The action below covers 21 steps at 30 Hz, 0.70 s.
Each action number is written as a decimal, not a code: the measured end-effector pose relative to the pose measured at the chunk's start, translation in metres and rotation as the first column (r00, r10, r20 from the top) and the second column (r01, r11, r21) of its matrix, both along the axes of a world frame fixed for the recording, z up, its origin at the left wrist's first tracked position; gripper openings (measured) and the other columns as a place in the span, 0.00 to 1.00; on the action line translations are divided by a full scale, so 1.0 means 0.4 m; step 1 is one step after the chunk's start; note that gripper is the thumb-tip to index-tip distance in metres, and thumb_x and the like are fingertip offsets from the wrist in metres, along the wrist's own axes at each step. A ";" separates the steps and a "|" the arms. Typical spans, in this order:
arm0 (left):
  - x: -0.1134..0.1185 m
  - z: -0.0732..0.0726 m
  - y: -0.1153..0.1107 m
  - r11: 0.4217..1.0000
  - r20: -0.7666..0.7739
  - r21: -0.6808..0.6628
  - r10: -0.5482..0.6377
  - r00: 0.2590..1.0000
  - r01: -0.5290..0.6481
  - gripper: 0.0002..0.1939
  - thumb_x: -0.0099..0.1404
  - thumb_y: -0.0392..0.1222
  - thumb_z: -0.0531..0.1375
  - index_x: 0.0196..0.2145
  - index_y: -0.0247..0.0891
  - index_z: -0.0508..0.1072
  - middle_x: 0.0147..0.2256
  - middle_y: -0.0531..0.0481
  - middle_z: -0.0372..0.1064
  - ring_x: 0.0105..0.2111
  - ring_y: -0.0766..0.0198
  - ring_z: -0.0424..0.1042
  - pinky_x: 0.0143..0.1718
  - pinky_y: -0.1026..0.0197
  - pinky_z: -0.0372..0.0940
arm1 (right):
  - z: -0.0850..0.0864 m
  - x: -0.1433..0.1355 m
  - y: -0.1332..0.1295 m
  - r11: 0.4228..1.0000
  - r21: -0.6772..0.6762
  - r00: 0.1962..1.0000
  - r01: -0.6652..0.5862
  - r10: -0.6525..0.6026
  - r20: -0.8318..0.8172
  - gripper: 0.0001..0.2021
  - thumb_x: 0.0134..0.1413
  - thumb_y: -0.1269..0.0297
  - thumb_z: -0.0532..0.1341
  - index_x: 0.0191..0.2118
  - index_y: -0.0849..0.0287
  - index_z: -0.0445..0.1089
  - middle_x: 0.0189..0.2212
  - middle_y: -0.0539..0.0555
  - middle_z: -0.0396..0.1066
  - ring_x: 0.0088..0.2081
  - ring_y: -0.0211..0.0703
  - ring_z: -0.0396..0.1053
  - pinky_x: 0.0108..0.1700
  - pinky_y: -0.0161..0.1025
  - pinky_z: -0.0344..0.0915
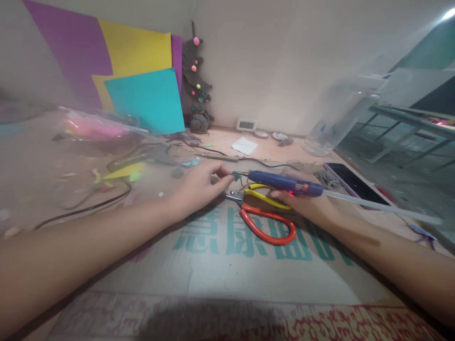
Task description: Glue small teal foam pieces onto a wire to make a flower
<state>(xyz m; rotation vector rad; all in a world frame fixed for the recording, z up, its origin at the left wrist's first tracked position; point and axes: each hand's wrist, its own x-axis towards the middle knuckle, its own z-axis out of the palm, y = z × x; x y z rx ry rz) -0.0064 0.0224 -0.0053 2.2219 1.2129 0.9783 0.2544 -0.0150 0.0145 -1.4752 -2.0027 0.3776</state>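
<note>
My left hand pinches a small dark teal piece between thumb and fingertips; its exact kind is too small to make out. A blue hot glue gun is held in my right hand, its metal nozzle pointing left, at or very near the teal piece. From the gun's rear a long translucent glue stick sticks out to the right, and a red light glows by its grip. Below both hands lie scissors with one red and one yellow handle, their blades partly hidden under my left hand.
Coloured sheets lean at the back left, beside a dark decorated tree. A clear plastic bottle and a phone are on the right. Cables, scraps and a white paper lie around the printed work surface.
</note>
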 end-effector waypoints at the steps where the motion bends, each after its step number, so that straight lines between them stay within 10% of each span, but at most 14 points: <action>1: 0.000 0.001 0.000 1.000 -0.001 0.001 -0.002 1.000 0.002 0.10 0.66 0.47 0.57 0.32 0.39 0.73 0.34 0.50 0.75 0.36 0.59 0.72 0.40 0.58 0.64 | -0.001 0.000 0.000 1.000 -0.002 1.000 0.008 -0.008 0.001 0.14 0.48 0.51 0.68 0.29 0.55 0.69 0.24 0.50 0.70 0.28 0.43 0.66 0.29 0.39 0.61; 21: -0.001 0.004 0.000 0.999 0.007 0.021 -0.027 1.000 0.026 0.10 0.66 0.46 0.58 0.32 0.39 0.72 0.33 0.52 0.74 0.36 0.59 0.72 0.39 0.59 0.62 | -0.004 -0.013 0.005 0.999 0.044 1.000 0.000 0.000 -0.013 0.15 0.46 0.51 0.68 0.24 0.54 0.65 0.21 0.49 0.66 0.26 0.42 0.63 0.28 0.39 0.58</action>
